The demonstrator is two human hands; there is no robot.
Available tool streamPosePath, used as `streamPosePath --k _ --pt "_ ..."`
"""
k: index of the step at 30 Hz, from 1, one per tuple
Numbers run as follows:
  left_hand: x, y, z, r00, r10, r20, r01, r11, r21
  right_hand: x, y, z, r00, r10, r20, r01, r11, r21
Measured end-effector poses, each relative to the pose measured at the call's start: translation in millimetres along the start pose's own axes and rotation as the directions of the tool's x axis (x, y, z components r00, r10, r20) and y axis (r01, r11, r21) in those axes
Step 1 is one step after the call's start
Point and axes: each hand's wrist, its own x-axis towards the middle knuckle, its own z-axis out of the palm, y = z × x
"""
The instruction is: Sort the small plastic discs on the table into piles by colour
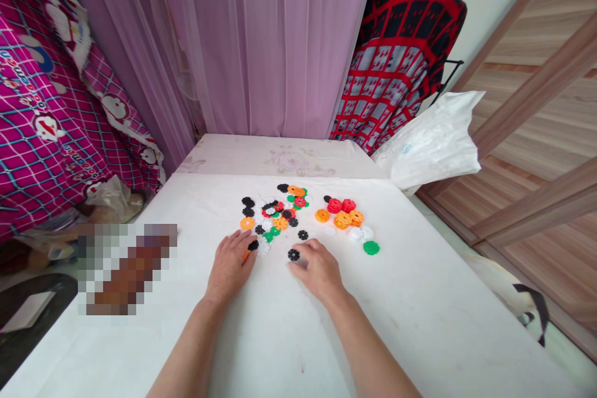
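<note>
My left hand (231, 264) rests on the table at the near left side of a mixed pile of notched plastic snowflake discs. Its fingers are spread, close to a black disc (253, 245) and an orange disc (245, 255) partly hidden by them. My right hand (319, 266) has its thumb and forefinger at the edges of another black snowflake disc (293, 255). One more black disc (303, 235) lies just beyond it. White, green, red and orange discs overlap in the mixed pile (280, 223).
Right of the pile, discs lie grouped by colour: red ones (334, 206), orange ones (342, 219), white ones (356, 233) and a green one (372, 248). A white plastic bag (433, 140) stands off the white table's (392, 305) right edge. A pixelated patch covers the left side.
</note>
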Motion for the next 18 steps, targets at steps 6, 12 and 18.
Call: streamPosePath --k 6,12,18 --pt "0 0 -0.8 1.000 0.006 0.001 -0.006 1.000 0.000 6 -9 3 0.999 0.038 0.002 -0.037 0.993 -0.110" --pt "0 -1 0.5 1.000 0.012 -0.002 -0.012 1.000 0.004 6 -9 2 0.996 0.091 0.011 -0.090 0.994 -0.057" --pt "0 -2 0.5 1.000 0.010 0.003 -0.010 1.000 -0.001 14 2 11 0.978 0.196 -0.067 -0.186 0.974 0.130"
